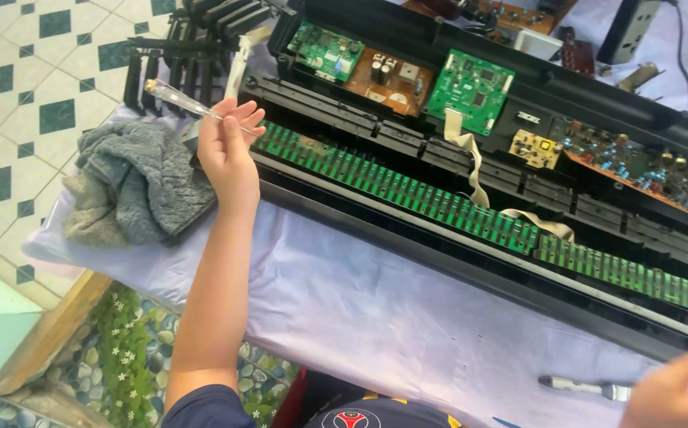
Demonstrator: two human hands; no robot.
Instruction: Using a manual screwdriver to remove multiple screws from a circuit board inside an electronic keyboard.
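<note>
Clear plastic forms the handle of the slim screwdriver, with a pale yellowish cap at its far end and a thin metal shaft. It lies slantwise across the fingers of the left hand, which curl closed around it above the left end of the opened keyboard, just beside a grey cloth. The right hand is blurred at the lower right corner; whether it grips anything cannot be told. Near it a grey-handled tool lies on the white table cover.

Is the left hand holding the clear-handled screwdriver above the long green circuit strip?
Yes, the left hand grips the clear-handled screwdriver near the left end of the green circuit strip.
</note>
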